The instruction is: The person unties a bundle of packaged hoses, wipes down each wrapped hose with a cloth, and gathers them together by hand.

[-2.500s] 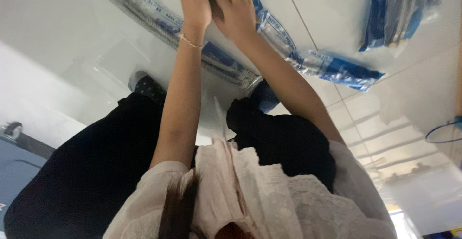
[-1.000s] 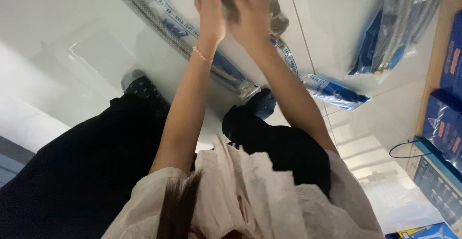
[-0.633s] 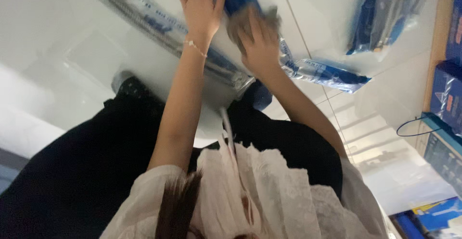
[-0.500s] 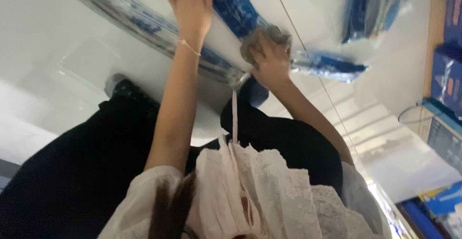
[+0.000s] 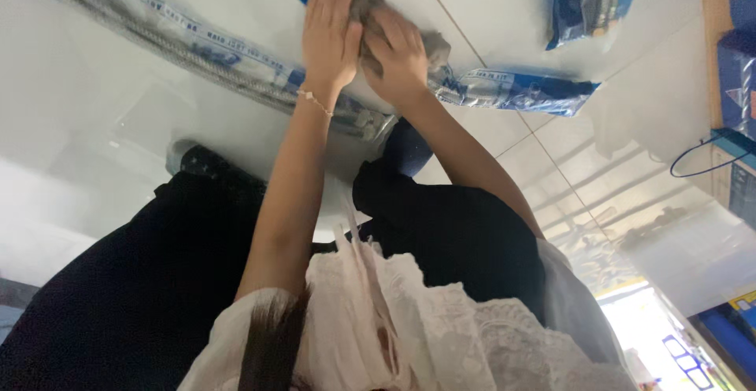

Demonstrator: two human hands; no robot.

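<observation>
Both my hands press a grey cloth on the white tiled floor.

My left hand (image 5: 331, 33) lies flat, fingers spread, over the grey cloth (image 5: 429, 44); my right hand (image 5: 398, 60) holds the cloth in its grip, beside the long plastic-wrapped hose (image 5: 197, 48) and a blue package (image 5: 528, 92) on the floor (image 5: 118, 123).

Both arms reach forward and down — the left hand (image 5: 331, 33) lies flat, fingers spread, the right hand (image 5: 398, 56) curled close beside it, touching.
</observation>
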